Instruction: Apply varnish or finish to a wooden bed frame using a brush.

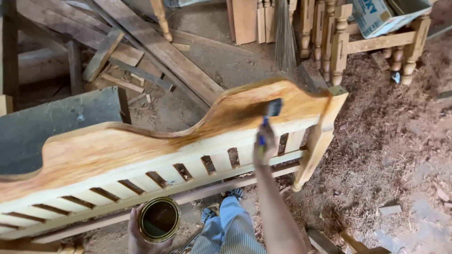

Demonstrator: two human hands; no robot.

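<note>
Top right we see a cardboard box [383,16], pale with blue printing on its side, tilted and resting on a frame of turned wooden legs [340,44]; it sits well apart from the hands. Our right hand [265,143] is clenched around the blue handle of a paintbrush [272,109], whose bristles touch the curved top board of a wooden headboard [141,150] near its right post. That board is glossy amber where it is coated, while the slatted rail below it is pale and bare. Our left hand [139,235] grasps a round open tin [159,219] from underneath, low in the frame just below the headboard's bottom rail; the tin has a brassy rim and dark liquid inside. Between the arms we see striped trousers [230,230] and a sandalled foot. The floor [376,155] is dirt strewn thickly with sawdust and shavings, heaviest on the right. Long planks [160,47] and offcuts lie crossed at upper left, beside a grey slab [47,122], and a broom's bristles [285,37] hang near the stacked legs.
</note>
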